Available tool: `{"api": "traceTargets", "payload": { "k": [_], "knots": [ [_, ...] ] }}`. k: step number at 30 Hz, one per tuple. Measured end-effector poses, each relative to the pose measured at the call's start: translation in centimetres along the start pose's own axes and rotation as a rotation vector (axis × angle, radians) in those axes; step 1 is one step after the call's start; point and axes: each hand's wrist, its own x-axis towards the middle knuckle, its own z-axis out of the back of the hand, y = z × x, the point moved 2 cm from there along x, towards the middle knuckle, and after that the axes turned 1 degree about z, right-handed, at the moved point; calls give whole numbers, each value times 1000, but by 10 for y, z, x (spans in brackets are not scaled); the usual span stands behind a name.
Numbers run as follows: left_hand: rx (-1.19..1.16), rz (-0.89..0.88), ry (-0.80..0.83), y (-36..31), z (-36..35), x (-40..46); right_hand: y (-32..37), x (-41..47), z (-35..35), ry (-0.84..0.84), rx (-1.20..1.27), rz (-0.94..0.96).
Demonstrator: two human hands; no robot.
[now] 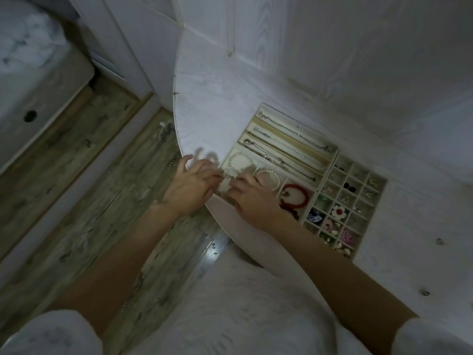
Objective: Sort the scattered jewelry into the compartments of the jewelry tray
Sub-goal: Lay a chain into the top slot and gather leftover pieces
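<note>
Hard to see: between the fingertips of our left hand (pixel 190 187) and right hand (pixel 252 198) there is a small silvery piece (pixel 226 174), blurred; we cannot tell what it is or whether either hand pinches it.
Hidden: our right hand covers part of the jewelry tray (pixel 330 160) near its front-left corner.
Tray: on the white table (pixel 217 103), against the wall.
Inside: chains (pixel 289 147) in the long slots, a pearl bracelet (pixel 268 178), a red bracelet (pixel 297 196), small pieces in the grid.
Loose: two small items (pixel 439 241) lie on the table, right of the tray.
</note>
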Motion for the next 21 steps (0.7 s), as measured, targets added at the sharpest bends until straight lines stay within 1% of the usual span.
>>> {"api": "traceTargets", "payload": {
  "k": [2, 5, 7, 10, 13, 16, 21],
  "knots": [
    [11, -14, 25, 3, -6, 0, -2, -6, -3, 3, 40, -25],
    [67, -51, 71, 0, -7, 0, -4, -11, -5, -31, 164, -68],
    [83, -53, 59, -2, -4, 1, -5, -9, -3, -61, 211, -117],
    [107, -44, 61, 0, -4, 0, -4, -5, 0, -76, 143, -90],
    [101, -37, 81, 2, -6, -2, -2, -3, -2, -28, 89, -50],
    [67, -26, 79, 1, -8, -1, -2, -4, -5, 4, 103, -53],
    [-15, 2, -10, -4, -14, -2, -4, -7, -8, -22, 172, -68]
  ]
}}
